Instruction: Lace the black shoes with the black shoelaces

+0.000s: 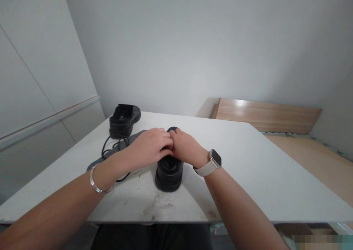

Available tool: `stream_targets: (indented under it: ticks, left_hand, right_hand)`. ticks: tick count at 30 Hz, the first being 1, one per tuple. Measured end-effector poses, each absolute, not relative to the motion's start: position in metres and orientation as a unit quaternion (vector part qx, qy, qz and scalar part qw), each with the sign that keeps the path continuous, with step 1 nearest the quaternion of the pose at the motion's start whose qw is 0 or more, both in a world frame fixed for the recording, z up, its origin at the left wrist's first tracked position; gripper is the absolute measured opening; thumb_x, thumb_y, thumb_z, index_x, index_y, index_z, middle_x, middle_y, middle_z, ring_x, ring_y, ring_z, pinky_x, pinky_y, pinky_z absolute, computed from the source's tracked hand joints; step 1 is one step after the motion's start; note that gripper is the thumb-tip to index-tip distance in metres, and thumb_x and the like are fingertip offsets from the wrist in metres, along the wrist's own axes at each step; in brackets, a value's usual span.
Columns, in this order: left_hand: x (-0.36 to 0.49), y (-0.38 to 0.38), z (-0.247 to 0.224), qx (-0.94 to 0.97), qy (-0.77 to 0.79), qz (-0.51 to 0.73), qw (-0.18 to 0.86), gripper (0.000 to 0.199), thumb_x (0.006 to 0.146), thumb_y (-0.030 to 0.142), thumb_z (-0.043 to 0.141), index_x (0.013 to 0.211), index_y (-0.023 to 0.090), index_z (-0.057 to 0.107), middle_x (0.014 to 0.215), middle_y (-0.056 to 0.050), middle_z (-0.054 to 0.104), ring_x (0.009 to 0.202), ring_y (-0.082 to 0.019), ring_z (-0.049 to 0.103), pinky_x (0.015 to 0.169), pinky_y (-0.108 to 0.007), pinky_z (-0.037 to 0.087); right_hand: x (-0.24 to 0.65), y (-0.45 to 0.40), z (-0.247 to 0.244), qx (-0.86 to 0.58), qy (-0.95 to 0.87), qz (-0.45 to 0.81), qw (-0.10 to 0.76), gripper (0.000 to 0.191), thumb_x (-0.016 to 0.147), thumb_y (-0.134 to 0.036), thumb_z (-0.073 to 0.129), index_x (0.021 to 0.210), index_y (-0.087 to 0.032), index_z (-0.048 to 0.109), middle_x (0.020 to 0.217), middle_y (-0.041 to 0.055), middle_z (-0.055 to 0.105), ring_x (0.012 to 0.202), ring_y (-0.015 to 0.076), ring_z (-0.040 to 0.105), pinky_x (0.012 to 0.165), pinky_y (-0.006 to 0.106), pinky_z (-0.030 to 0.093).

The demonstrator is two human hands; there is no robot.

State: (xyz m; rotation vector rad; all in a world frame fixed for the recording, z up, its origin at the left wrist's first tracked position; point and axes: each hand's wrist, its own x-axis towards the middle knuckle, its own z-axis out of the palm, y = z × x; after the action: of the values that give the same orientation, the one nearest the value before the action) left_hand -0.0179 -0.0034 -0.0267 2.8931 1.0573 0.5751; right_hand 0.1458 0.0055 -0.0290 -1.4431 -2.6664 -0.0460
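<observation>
A black shoe (168,174) stands upright on the white table in front of me, heel toward me and toe pointing away. Both of my hands meet over its upper and cover the lacing area. My left hand (154,143) has its fingers bent and pressed in at the shoe's opening. From the other side my right hand (185,145) pinches at the same spot, its fingertips touching the left ones. Whether a lace is between the fingers is hidden. Left of the shoe, a black shoelace (103,150) lies in loops over a grey insole (95,164), partly under my left forearm.
A second black shoe (122,123) stands at the table's back left. Dark smudges mark the white table (234,191) near its front edge. Behind its right side is a wooden headboard (264,113) with a bed base. A grey wall closes off the back.
</observation>
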Motion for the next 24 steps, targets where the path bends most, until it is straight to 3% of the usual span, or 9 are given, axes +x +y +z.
stream_targets:
  ticks: [2,6,10,16,19,24]
  left_hand:
    - [-0.021,0.0,-0.032,0.898,0.335,0.283,0.034,0.013,0.086,0.028,0.07,0.092,0.02,0.063,0.099,-0.007,0.066,0.097,-0.025,0.06,0.086,-0.039,0.048]
    - [-0.02,0.011,-0.051,0.848,0.339,0.376,0.156,0.045,0.083,0.032,0.074,0.119,0.022,0.048,0.12,-0.01,0.061,0.112,-0.025,0.06,0.097,-0.042,0.049]
    - [-0.017,0.018,-0.066,0.809,0.365,0.423,0.185,0.035,0.084,0.025,0.067,0.114,0.021,0.049,0.112,-0.008,0.064,0.108,-0.023,0.064,0.097,-0.04,0.05]
    - [-0.023,0.022,-0.073,0.774,0.386,0.475,0.16,0.016,0.084,0.027,0.063,0.098,0.018,0.062,0.096,-0.005,0.068,0.092,-0.021,0.064,0.088,-0.036,0.05]
    - [-0.023,0.024,-0.077,0.769,0.392,0.482,0.152,0.012,0.084,0.028,0.063,0.084,0.017,0.066,0.087,-0.004,0.069,0.087,-0.021,0.063,0.084,-0.035,0.048]
    - [-0.017,0.025,-0.083,0.744,0.39,0.51,0.185,0.018,0.087,0.035,0.065,0.089,0.017,0.071,0.092,-0.006,0.071,0.092,-0.022,0.064,0.089,-0.035,0.046]
  right_hand:
    - [0.152,0.01,-0.028,-0.474,-0.878,-0.002,0.071,0.023,0.095,-0.023,0.051,0.111,-0.011,0.063,0.105,0.0165,0.069,0.093,0.0261,0.067,0.078,0.033,0.048]
    - [0.159,0.018,-0.029,-0.49,-0.863,0.013,0.118,0.034,0.097,-0.017,0.041,0.125,-0.014,0.061,0.103,0.0132,0.074,0.09,0.023,0.069,0.076,0.03,0.044]
    - [0.156,0.018,-0.034,-0.477,-0.867,0.026,0.142,0.03,0.1,-0.021,0.041,0.121,-0.017,0.062,0.103,0.0103,0.073,0.088,0.0212,0.067,0.076,0.03,0.044]
    - [0.146,-0.012,-0.02,-0.425,-0.863,-0.091,0.255,0.022,0.091,-0.007,0.048,0.11,-0.01,0.06,0.111,0.0155,0.065,0.105,0.0258,0.058,0.087,0.036,0.047]
    - [0.143,-0.024,-0.012,-0.401,-0.898,-0.042,0.176,0.023,0.091,-0.004,0.046,0.104,-0.01,0.064,0.104,0.0127,0.069,0.094,0.0223,0.064,0.08,0.033,0.051]
    - [0.13,-0.016,-0.014,-0.388,-0.921,0.02,-0.034,0.022,0.088,-0.003,0.052,0.098,-0.002,0.071,0.093,0.0184,0.074,0.089,0.0256,0.072,0.073,0.032,0.055]
